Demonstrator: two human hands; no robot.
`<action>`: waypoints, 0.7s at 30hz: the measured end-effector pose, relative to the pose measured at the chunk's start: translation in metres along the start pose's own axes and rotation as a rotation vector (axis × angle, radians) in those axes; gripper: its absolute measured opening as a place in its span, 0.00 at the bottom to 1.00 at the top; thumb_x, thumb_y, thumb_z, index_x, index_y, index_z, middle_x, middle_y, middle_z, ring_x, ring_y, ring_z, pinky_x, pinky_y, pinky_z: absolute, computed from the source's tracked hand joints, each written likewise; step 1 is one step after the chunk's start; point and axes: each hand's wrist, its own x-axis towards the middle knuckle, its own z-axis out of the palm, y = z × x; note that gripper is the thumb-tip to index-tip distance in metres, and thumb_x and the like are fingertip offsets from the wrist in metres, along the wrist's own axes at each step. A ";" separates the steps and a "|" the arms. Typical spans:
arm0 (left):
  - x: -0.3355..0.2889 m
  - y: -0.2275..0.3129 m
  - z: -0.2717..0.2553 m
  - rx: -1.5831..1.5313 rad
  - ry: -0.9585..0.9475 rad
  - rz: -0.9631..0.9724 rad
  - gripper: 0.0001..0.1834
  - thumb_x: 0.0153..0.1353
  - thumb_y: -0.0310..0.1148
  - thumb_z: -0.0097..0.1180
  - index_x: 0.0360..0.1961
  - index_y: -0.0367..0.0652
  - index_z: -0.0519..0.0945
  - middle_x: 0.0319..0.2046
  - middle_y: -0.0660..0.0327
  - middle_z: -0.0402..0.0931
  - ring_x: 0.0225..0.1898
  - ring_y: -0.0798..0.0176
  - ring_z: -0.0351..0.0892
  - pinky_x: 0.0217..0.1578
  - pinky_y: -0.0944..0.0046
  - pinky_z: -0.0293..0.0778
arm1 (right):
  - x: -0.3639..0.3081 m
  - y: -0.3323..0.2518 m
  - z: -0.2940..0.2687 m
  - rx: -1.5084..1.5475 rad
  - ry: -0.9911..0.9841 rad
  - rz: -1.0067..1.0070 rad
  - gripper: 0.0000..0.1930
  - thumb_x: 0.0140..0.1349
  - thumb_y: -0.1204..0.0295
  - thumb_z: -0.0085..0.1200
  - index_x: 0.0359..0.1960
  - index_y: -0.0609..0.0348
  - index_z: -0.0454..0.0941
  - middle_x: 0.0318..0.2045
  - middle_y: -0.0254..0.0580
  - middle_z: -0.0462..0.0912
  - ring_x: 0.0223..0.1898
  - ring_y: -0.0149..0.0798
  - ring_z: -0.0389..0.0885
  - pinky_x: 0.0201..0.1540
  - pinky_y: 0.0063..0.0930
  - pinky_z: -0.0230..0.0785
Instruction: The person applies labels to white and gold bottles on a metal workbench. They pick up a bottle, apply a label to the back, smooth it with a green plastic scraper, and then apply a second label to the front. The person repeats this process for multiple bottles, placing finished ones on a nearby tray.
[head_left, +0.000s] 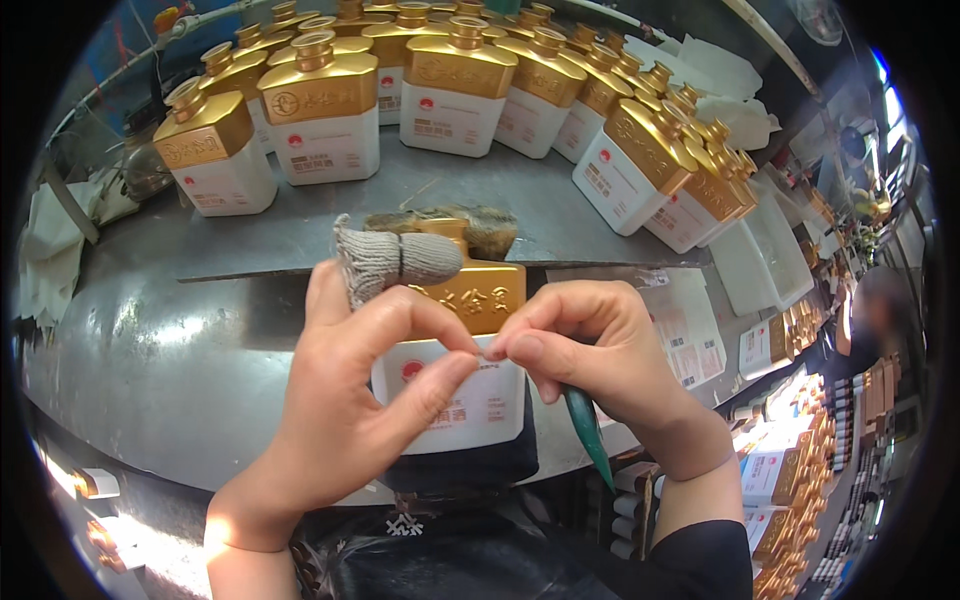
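My left hand (350, 370) and my right hand (590, 345) meet fingertip to fingertip in front of a gold-and-white bottle (470, 420). Each pinches thumb and forefinger closed; whatever lies between the tips is too small to make out. A grey knitted cover (405, 258) with a dark band sits over fingers of my left hand. From under my right hand's curled fingers a slim green pointed tool (585, 430) sticks out downward. The bottle leans back on a dark cloth (470, 470), its neck by a brown, rough-looking pad (490, 232).
Several finished-looking bottles (455, 100) stand in an arc along the back of the metal table (150, 340). At the right are a white foam box (760, 250) and a printed sheet (690, 325). More bottles (790, 470) fill the lower right, near another person (880, 310).
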 end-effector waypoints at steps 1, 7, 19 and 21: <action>0.001 -0.003 -0.004 0.065 -0.004 -0.016 0.06 0.55 0.32 0.64 0.32 0.44 0.82 0.35 0.60 0.77 0.44 0.54 0.64 0.48 0.59 0.63 | 0.005 0.000 0.003 -0.013 0.021 0.000 0.09 0.65 0.71 0.59 0.38 0.66 0.83 0.29 0.33 0.83 0.26 0.20 0.75 0.28 0.14 0.68; 0.023 -0.032 -0.008 0.339 0.109 0.008 0.06 0.55 0.33 0.64 0.31 0.43 0.81 0.34 0.58 0.72 0.45 0.52 0.65 0.50 0.58 0.63 | 0.046 0.002 -0.001 -0.530 0.219 -0.213 0.07 0.59 0.73 0.61 0.31 0.66 0.80 0.24 0.33 0.81 0.26 0.22 0.76 0.29 0.18 0.69; 0.061 -0.039 -0.022 0.361 -0.125 -0.142 0.10 0.49 0.33 0.66 0.27 0.38 0.79 0.34 0.57 0.71 0.44 0.56 0.68 0.48 0.62 0.64 | 0.066 -0.006 -0.018 -0.802 0.149 -0.117 0.10 0.55 0.69 0.60 0.30 0.66 0.80 0.19 0.43 0.78 0.21 0.35 0.76 0.27 0.29 0.69; 0.062 -0.042 -0.024 0.336 -0.150 -0.142 0.10 0.49 0.34 0.66 0.26 0.38 0.79 0.33 0.57 0.70 0.44 0.56 0.68 0.47 0.62 0.64 | 0.068 -0.004 -0.018 -0.735 0.133 -0.109 0.10 0.57 0.69 0.60 0.30 0.66 0.80 0.20 0.42 0.79 0.21 0.34 0.77 0.27 0.28 0.69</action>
